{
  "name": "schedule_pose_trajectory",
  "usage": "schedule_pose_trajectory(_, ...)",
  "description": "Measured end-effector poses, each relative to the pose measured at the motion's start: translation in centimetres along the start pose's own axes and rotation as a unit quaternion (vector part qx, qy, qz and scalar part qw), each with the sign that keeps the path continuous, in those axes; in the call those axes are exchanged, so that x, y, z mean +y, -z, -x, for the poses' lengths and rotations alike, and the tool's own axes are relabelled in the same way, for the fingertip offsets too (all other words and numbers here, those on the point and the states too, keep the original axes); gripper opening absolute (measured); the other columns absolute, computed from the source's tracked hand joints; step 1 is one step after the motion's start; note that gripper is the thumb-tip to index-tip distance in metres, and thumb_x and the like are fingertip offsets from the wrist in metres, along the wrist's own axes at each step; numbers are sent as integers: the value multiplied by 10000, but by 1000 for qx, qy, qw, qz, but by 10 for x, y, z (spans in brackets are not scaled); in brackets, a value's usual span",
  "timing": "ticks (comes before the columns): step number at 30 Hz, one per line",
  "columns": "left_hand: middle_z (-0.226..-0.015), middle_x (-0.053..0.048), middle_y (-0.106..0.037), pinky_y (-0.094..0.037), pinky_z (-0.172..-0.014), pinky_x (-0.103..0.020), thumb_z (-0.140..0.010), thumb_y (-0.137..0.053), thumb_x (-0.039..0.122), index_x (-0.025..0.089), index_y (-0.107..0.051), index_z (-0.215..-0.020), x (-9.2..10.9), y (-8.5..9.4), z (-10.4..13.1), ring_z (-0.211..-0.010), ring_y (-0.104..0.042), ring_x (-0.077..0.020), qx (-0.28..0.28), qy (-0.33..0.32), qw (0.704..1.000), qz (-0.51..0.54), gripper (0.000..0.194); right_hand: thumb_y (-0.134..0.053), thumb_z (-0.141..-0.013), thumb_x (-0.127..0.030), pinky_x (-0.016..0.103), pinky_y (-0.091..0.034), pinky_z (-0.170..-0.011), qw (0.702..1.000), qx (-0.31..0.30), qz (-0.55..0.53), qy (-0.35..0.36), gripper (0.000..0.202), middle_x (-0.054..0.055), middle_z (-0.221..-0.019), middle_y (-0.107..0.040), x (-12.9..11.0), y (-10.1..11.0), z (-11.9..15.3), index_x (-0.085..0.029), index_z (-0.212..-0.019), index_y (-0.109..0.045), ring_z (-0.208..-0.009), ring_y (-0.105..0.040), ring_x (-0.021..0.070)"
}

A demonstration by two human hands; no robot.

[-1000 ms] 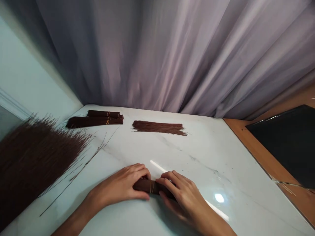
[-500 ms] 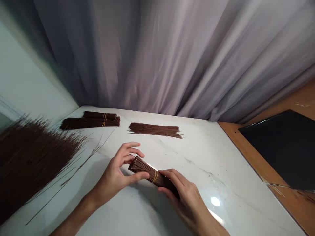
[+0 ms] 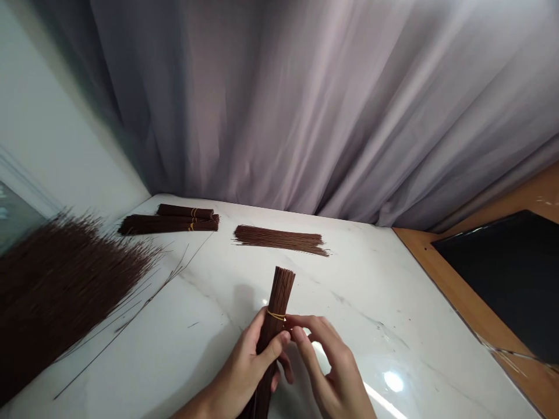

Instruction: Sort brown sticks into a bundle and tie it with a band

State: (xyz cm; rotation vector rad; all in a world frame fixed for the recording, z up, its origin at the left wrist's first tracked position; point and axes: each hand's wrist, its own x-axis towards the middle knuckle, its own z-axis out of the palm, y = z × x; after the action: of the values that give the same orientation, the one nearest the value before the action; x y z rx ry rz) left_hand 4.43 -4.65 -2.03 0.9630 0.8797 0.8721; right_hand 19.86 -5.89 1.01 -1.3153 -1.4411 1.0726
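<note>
My left hand (image 3: 244, 361) is wrapped around a bundle of thin brown sticks (image 3: 283, 288), thumb across its front. The bundle stands nearly upright, leaning slightly right, its top ends fairly even. A yellow rubber band (image 3: 276, 314) circles it just above my left thumb. To the right, my right hand (image 3: 334, 361) has its index finger and thumb drawn together at the bundle's edge, close under the band. Whatever lies between those fingertips is too small to make out. The lower part of the bundle is partly covered by my left hand and runs out of view.
Loose brown sticks (image 3: 279, 238) lie across the white marbled table (image 3: 371, 279). Banded bundles (image 3: 174, 223) rest at the back left. A large pile of brown sticks (image 3: 56, 279) fills the left side, with stray stems beside it. A black panel (image 3: 506, 279) is at the right; grey curtains (image 3: 279, 116) hang behind.
The bundle has turned from slanted to nearly upright. My left hand has closed around it, while my right hand has released its grip on the body and moved to the band's side.
</note>
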Motion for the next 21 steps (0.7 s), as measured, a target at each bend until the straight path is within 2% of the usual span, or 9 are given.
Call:
schedule_pose_trajectory(3, -970, -57, -712, -476, -489, -201, -942, -648, 434, 211, -443, -1427, -2, 3, 1, -585, -617, -109, 32, -2, 997, -72, 572, -713, -864, -526, 382, -514, -917, 999, -9, -9, -37, 426, 98, -1082, -727, 6, 0, -5, -244, -1183, -700, -1013, -658, 279)
schedule_pose_trajectory(5, -1064, -76, -731, -575, -683, -273, -916, -676, 336, 235, -299, -1540, -1, 2, 4, -745, -692, -169, 46, -7, 992, -117, 736, -758, -816, -544, 379, -517, -913, 992, -52, -91, -73, 491, 97, -1105, -728, 12, -7, -7, -227, -1185, -701, -1027, -660, 285)
schedule_pose_trajectory(6, -1133, -92, -727, -581, -821, -319, -902, -679, 291, 236, -228, -1577, 0, 1, 6, -887, -712, -209, 45, -12, 990, -134, 813, -752, -817, -558, 365, -523, -881, 984, -71, -137, -90, 476, 94, -1076, -730, 15, -12, -7, -212, -1142, -714, -998, -664, 276)
schedule_pose_trajectory(8, -1283, -126, -682, -494, -1050, -394, -883, -671, 233, 221, -151, -1611, 1, -2, 9, -1168, -651, -268, 34, -19, 987, -159, 894, -723, -839, -582, 315, -520, -790, 965, -88, -217, -121, 443, 72, -947, -721, 20, -23, -7, -180, -1025, -727, -890, -662, 234)
schedule_pose_trajectory(10, -1378, -141, -628, -438, -1119, -432, -899, -645, 239, 225, -139, -1621, -1, -3, 11, -1284, -582, -290, 22, -12, 984, -174, 882, -721, -842, -589, 273, -499, -729, 949, -76, -266, -149, 435, 45, -834, -686, 25, -30, -6, -162, -927, -714, -803, -635, 190)
schedule_pose_trajectory(14, -1314, -124, -666, -490, -1064, -445, -934, -619, 287, 263, -152, -1624, -7, -2, 10, -1239, -612, -299, 11, 11, 984, -177, 833, -757, -799, -614, 237, -489, -650, 929, -29, -309, -200, 477, 33, -765, -665, 27, -35, -5, -147, -883, -709, -712, -615, 156)
schedule_pose_trajectory(17, -1316, -118, -662, -511, -1033, -423, -907, -641, 247, 262, -181, -1618, -6, -1, 7, -1160, -648, -283, 8, -2, 982, -188, 847, -746, -792, -646, 221, -452, -527, 922, -9, -315, -225, 520, 26, -698, -658, 21, -32, -7, -134, -878, -714, -557, -569, 119)
schedule_pose_trajectory(19, -1179, -97, -718, -552, -948, -395, -891, -637, 199, 254, -115, -1626, -2, -1, 5, -987, -702, -243, -3, 8, 981, -194, 904, -710, -819, -657, 219, -395, -438, 918, -7, -317, -237, 529, 25, -692, -667, 13, -24, -12, -136, -912, -713, -482, -536, 109)
schedule_pose_trajectory(21, -946, -38, -752, -576, -821, -348, -888, -616, 161, 240, -8, -1630, 3, -2, 5, -795, -702, -199, -21, 30, 981, -192, 962, -699, -841, -638, 225, -396, -428, 919, -2, -318, -233, 506, 45, -767, -704, 6, -11, -20, -144, -946, -709, -517, -583, 130)
